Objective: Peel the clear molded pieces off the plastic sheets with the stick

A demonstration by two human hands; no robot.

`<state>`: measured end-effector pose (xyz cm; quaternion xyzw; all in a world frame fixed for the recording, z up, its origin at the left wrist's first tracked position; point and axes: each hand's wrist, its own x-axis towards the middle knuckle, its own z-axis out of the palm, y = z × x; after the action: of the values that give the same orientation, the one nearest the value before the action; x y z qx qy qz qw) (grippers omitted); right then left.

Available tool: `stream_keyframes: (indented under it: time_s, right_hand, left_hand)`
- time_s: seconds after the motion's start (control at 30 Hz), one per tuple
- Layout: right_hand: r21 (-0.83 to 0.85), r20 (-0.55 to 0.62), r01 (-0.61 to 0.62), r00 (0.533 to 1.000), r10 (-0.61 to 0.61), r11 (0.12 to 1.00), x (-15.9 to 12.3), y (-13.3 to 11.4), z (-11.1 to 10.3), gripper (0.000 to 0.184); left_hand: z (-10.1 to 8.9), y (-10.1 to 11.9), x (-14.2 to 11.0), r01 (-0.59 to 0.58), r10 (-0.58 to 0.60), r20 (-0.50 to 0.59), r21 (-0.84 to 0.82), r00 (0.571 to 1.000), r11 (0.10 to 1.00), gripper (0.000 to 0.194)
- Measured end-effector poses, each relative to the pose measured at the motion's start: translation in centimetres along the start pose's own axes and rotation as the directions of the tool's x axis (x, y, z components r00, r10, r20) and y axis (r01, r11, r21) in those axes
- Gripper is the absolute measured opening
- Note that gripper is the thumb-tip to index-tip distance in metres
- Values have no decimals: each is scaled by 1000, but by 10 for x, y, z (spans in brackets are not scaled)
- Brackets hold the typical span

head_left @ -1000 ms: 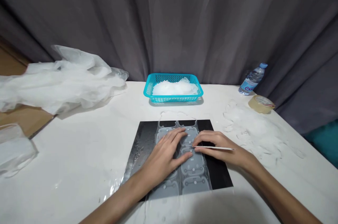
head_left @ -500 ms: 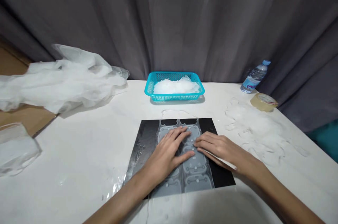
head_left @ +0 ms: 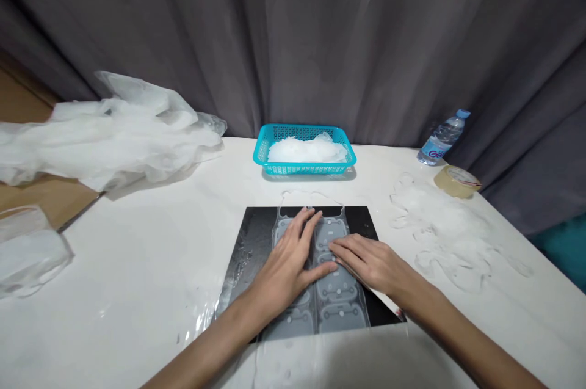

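Note:
A translucent sheet of moulded silicone-like pieces (head_left: 337,284) in two columns lies over a black board (head_left: 361,216); its lower end runs past the board's near edge onto the table. My left hand (head_left: 288,254) rests flat on the left column, fingers stretched forward and thumb out towards the right column. Over the right column, my right hand (head_left: 366,261) has its fingers pressed together, their tips on the sheet near the gap between two pieces. A slim white stick-like tool (head_left: 387,301) sticks out from under that hand; its working end is hidden.
A turquoise basket (head_left: 257,156) with white material stands behind the board. At right are a tilted water bottle (head_left: 439,140), a tape roll (head_left: 456,182) and thin clear scraps (head_left: 453,236). White plastic sheeting (head_left: 137,138) lies on cardboard (head_left: 68,199) at left.
My right hand has shifted slightly left, and the white tool's back end has swung down towards the board's near corner. My left fingers have slid a little forward and closer together.

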<state>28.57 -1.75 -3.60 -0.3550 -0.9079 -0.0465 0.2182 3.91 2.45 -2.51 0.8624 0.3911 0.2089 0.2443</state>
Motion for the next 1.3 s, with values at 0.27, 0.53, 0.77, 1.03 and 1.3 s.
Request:
stream_keyframes:
  time_s: [0.27,0.53,0.77,1.03,1.3]
  right_hand:
    - [229,52,-122,992,113,966,15,10,-12,36]
    - [423,-367,-528,643,672,737,58,116,-44,45]
    - [576,-129,-475,751,648,665,40,41,-49,34]
    - [876,201,-351,888,413,330,43,1,-64,33]
    - [913,184,-310,892,412,264,35,6,-63,29]
  left_hand:
    - [4,-9,6,51,-57,96,67,994,996,110]
    - [0,-8,5,0,-8,105,74,994,997,106]
    - [-13,5,6,103,-103,-2,-51,995,993,76]
    - [-58,25,5,84,-13,121,-598,993,797,32]
    - [-62,30,4,170,-68,168,-728,984,664,25]
